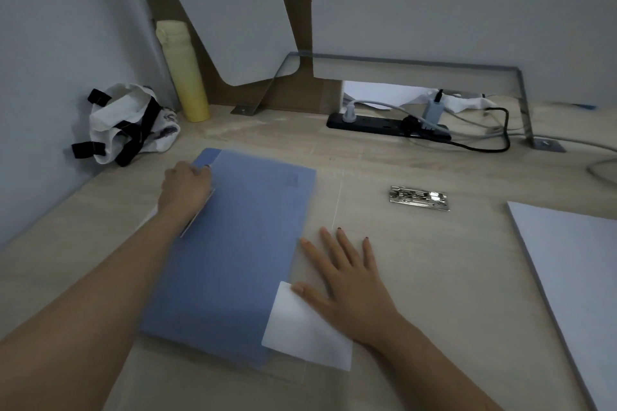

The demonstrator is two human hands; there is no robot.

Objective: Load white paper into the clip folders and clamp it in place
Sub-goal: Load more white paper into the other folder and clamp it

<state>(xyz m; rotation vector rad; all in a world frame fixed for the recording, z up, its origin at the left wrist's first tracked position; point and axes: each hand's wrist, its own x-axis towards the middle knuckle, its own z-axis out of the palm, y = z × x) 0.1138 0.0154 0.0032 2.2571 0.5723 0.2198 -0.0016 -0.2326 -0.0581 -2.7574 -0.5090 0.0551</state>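
A blue clip folder (pixel 233 253) lies closed on the desk in front of me. A corner of white paper (pixel 300 327) sticks out from under its lower right edge. My left hand (pixel 185 192) grips the folder's upper left edge near the spine, fingers curled on it. My right hand (pixel 347 280) lies flat on the desk beside the folder's right edge, fingers spread, thumb touching the paper corner. A stack of white paper (pixel 574 277) rests at the right edge of the desk.
A loose metal clip mechanism (pixel 419 198) lies on the desk right of the folder. A black power strip (pixel 384 127) with cables sits at the back. A yellow bottle (pixel 185 73) and a white bag (pixel 130 123) stand in the far left corner.
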